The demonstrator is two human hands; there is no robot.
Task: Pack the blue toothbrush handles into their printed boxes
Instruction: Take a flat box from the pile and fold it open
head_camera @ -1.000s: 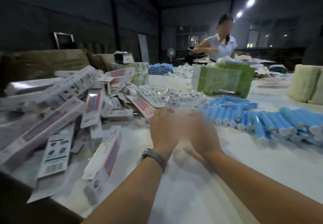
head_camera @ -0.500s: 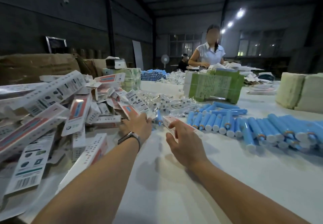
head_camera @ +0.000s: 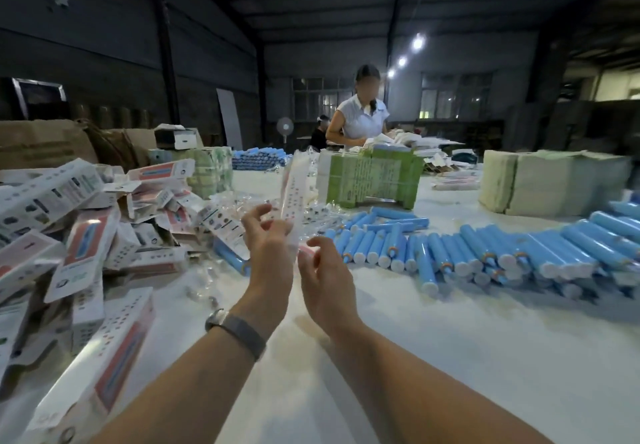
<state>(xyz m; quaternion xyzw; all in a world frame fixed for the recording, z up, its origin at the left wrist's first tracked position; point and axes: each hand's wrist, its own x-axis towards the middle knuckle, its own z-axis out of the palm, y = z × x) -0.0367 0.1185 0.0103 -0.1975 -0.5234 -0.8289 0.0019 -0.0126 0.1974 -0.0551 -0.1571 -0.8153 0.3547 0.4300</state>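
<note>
A: Holding that printed box [head_camera: 293, 197] upright between both hands, are they?

B: Roughly. The left hand [head_camera: 266, 239] has its fingers curled at the box's lower part, and the right hand [head_camera: 320, 263] is curled just beside it near the bottom end. It's blurred, so I can't tell which fingers truly pinch the card.

A: And the step?

B: Opening the box for loading, I'd judge. Best to square the sleeve so the mouth gapes fully, with one hand steadying the body while the other frees the end flap.

A: Where are the blue toothbrush handles [head_camera: 460, 253]?

B: Lying in rows on the white tabletop [head_camera: 415, 357], right of the hands. One more handle [head_camera: 230, 260] lies to the left, by the pile of boxes [head_camera: 86, 235].

A: So the right hand fetches?

B: That seems sensible: take the nearest one and slide it in end first, keeping the box tilted so it doesn't slip out.
</note>
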